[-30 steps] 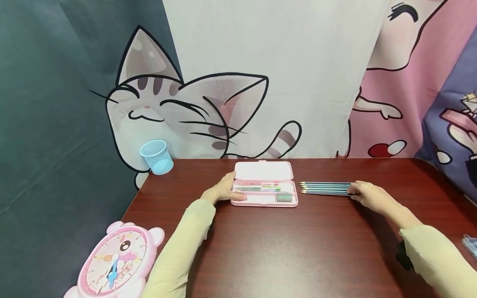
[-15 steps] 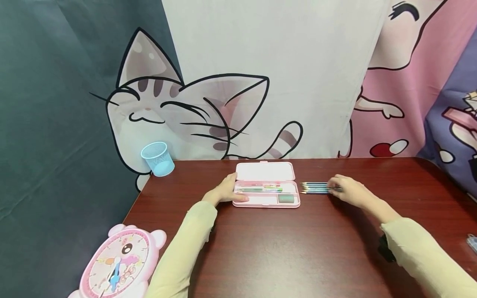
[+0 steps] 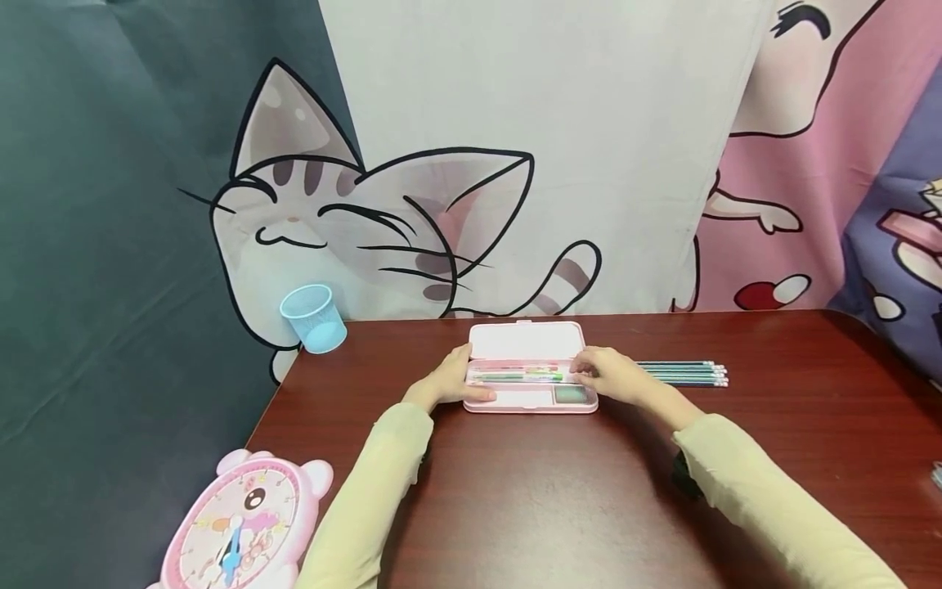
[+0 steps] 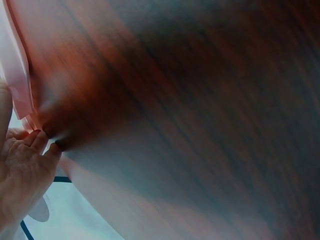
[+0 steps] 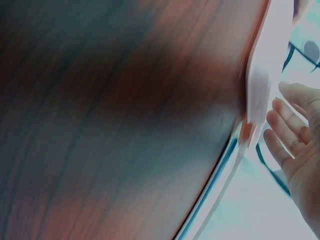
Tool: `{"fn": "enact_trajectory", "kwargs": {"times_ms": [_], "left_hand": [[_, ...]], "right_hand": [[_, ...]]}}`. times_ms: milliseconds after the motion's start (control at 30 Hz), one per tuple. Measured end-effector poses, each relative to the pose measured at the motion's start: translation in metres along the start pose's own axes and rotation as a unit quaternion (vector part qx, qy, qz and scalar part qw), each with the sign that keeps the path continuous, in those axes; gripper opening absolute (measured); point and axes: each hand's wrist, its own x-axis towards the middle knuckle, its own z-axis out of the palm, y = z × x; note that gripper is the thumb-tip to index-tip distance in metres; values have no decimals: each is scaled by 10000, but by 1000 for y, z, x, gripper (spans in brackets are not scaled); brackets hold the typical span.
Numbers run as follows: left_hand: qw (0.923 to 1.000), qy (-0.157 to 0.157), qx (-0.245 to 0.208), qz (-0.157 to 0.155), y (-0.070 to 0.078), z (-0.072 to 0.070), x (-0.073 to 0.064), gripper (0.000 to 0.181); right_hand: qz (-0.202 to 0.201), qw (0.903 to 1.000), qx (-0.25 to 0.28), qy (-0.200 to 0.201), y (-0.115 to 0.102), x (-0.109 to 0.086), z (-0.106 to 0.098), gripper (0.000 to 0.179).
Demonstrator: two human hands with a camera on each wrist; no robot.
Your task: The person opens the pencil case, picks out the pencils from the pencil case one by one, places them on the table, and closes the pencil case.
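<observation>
A pink pencil case (image 3: 530, 408) lies with its lid (image 3: 526, 340) raised back. My left hand (image 3: 445, 378) grips its left end, thumb over the front part and fingers along the side. Several slim pens (image 3: 515, 377) lie in its rear compartment, and a grey-green block (image 3: 570, 394) sits at the front right. My right hand (image 3: 607, 375) is over the case's right end, fingertips right at the pen ends. In the right wrist view its fingers (image 5: 285, 122) are loosely bent beside the case wall, with nothing visible between them. Several blue-green pencils (image 3: 684, 374) lie side by side, partly hidden behind that hand.
A light blue mesh cup (image 3: 315, 321) stands at the table's back left corner. On the left near the front is a pink animal-shaped clock (image 3: 239, 528). A small clear object (image 3: 937, 474) shows at the right edge. A printed curtain (image 3: 471, 204) hangs behind the brown table (image 3: 559, 491).
My right hand has moved left from the pencils' far ends, along them, to the case's right end. The pencils stay on the table. My left hand stays on the case.
</observation>
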Motion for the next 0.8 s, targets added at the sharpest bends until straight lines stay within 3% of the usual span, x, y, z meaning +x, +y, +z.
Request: {"fn": "enact_trajectory", "kwargs": {"times_ms": [200,400,600,800], "left_hand": [[9998,-25,-139,117,-5,1,0,114],[9999,-95,-57,-43,3,-2,-3,106],[9998,-120,153,-85,7,-1,-5,102],[9996,-142,174,-172,4,-3,-4,104]], "right_hand": [[-21,9989,30,-457,-9,8,4,7],[-19,9985,-82,-538,-10,9,4,9],[-482,9962,-411,-596,-10,9,3,7],[-533,9968,-414,-416,-13,9,2,7]]}}
